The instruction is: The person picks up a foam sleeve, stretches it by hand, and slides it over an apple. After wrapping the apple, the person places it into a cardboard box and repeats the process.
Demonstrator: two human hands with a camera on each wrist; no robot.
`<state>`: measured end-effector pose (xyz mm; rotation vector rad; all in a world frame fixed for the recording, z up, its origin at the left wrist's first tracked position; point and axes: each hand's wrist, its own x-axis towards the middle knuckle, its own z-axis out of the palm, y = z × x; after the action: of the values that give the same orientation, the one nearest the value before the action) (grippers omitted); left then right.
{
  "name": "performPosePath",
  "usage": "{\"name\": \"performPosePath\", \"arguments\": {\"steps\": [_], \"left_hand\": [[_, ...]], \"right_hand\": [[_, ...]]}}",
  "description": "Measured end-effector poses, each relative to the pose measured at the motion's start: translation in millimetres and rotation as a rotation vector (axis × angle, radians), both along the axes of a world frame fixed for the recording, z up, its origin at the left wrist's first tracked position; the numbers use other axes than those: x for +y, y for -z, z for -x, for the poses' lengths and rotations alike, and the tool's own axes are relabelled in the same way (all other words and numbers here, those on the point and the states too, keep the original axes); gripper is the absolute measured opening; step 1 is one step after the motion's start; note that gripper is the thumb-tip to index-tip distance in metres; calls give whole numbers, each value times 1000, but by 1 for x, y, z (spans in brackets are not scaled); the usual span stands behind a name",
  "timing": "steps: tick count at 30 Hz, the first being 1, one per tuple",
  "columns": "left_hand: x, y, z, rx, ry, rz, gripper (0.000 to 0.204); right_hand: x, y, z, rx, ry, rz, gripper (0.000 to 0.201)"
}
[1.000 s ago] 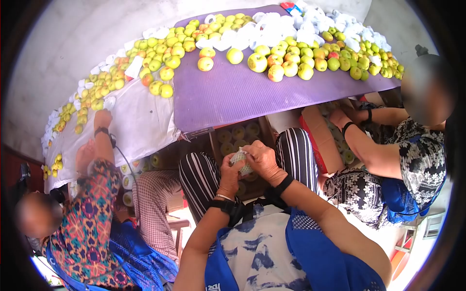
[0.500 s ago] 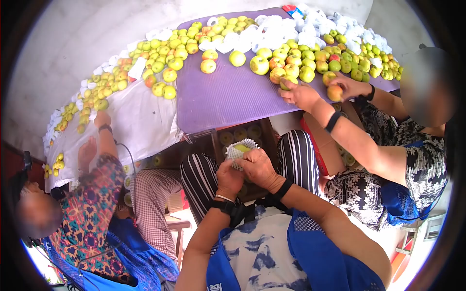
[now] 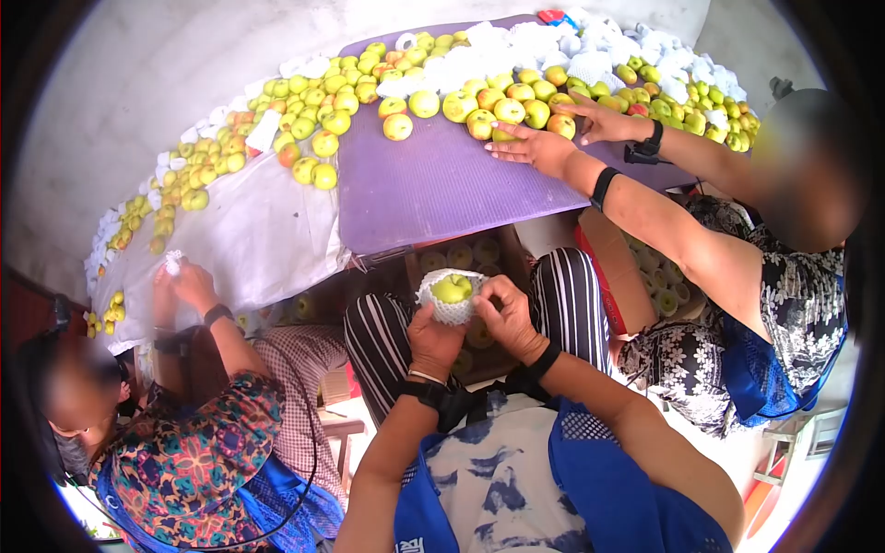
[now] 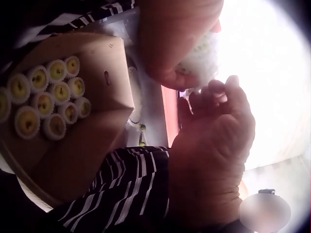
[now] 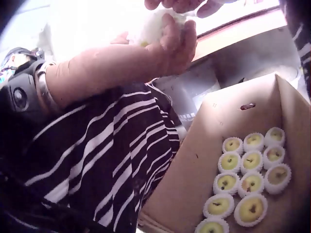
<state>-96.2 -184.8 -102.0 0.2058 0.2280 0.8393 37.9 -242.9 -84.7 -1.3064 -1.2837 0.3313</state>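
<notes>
A green apple [image 3: 452, 288] sits in a white foam net [image 3: 450, 311] above my lap, its stem end showing in the head view. My left hand [image 3: 435, 341] grips the netted apple from below and the left side. On the other side, my right hand [image 3: 509, 318] has its fingers curled, with the fingertips at the net's right rim, pinching the foam edge. The left wrist view shows the right hand [image 4: 214, 136] beside the net, and the right wrist view shows the left hand [image 5: 177, 46] wrapped round it.
An open cardboard box [image 5: 189, 179] between my knees holds several netted apples [image 5: 251, 184]. A purple mat [image 3: 406, 198] with loose apples and foam nets lies on the table ahead. People sit on both sides; the right one reaches over the mat beside another box [image 3: 613, 281].
The foam net now sits lower round the apple, and my right hand has shifted to its right side. The person at right reaches farther over the apples; the left one has drawn their hands back.
</notes>
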Motion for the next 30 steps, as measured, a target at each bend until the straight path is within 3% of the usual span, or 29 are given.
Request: {"name": "performPosePath", "arguments": {"steps": [1,5,8,10,14,17,19,20,22,29,30], "left_hand": [[0,0,1,0,35,-4,58],[-2,-4,-2,62,50,-4,59],[1,2,-2,51,86,35,58],[0,2,-3,108,110,1,55],[-1,1,-3,158,128,68,50],[-2,11,-4,260,124,6,48],[-2,10,-5,313,102,-117,46],[-2,10,-5,313,101,-118,46],[-1,5,-5,293,94,-111,47],[2,14,-3,264,74,121,52],[1,11,-4,253,83,152,53]], "right_hand": [[-1,-3,-1,104,81,111,16],[3,-18,-1,91,203,193,23],[9,-13,-6,83,167,148,24],[11,-6,-10,-47,34,10,23],[11,5,-13,49,-63,126,18],[12,19,-16,256,-104,167,13],[11,12,-15,1013,-136,348,15],[11,10,-15,1013,-137,347,15],[12,7,-16,1266,-184,429,16],[14,42,-7,835,-22,569,17],[16,44,-4,580,50,490,17]]}}
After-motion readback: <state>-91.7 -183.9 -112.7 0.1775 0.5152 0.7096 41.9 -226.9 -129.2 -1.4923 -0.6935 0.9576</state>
